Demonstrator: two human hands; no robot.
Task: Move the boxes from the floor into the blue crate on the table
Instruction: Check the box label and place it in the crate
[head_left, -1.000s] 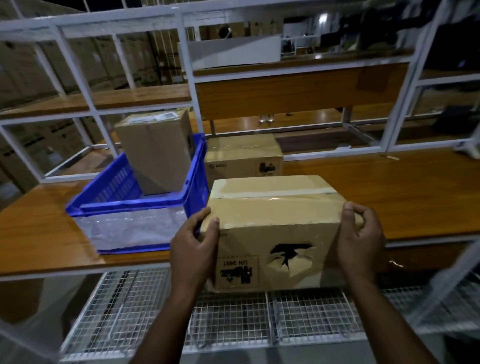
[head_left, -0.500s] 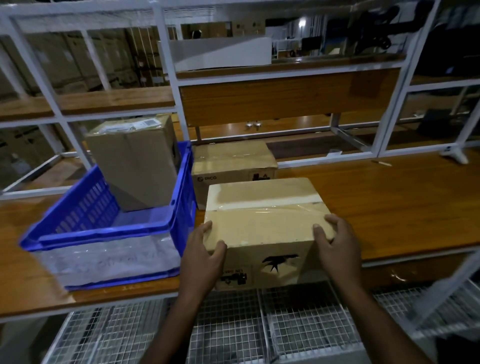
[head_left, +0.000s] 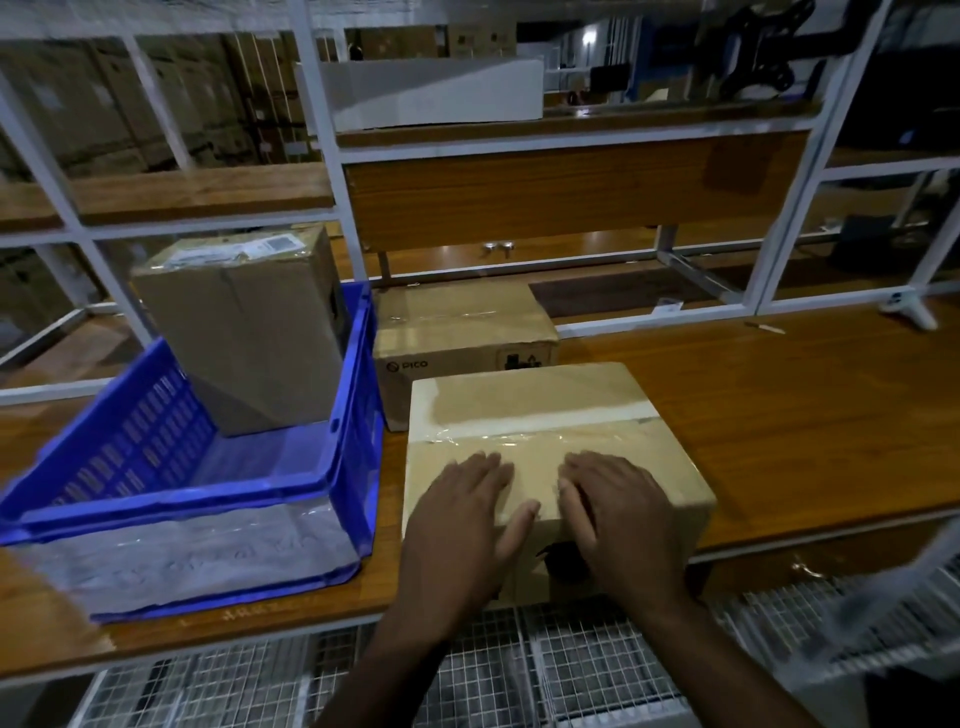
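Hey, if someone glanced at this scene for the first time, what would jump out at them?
Probably the two hands, left hand and right hand, laid flat on top of the taped cardboard box at the table's front edge. Next, the bright blue crate to its left, with a tall brown box standing in its far end. A Pico-marked box sits on the table behind the near one.

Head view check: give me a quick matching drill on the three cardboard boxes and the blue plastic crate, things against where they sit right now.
Things:
1. tall brown cardboard box
2. taped tan cardboard box
3. PICO-printed cardboard box
4. blue plastic crate

Places:
A. on the table's front edge, under both hands
B. left part of the wooden table
C. standing inside the crate
D. behind the taped box, beside the crate

Pairs: 1-C, 2-A, 3-D, 4-B
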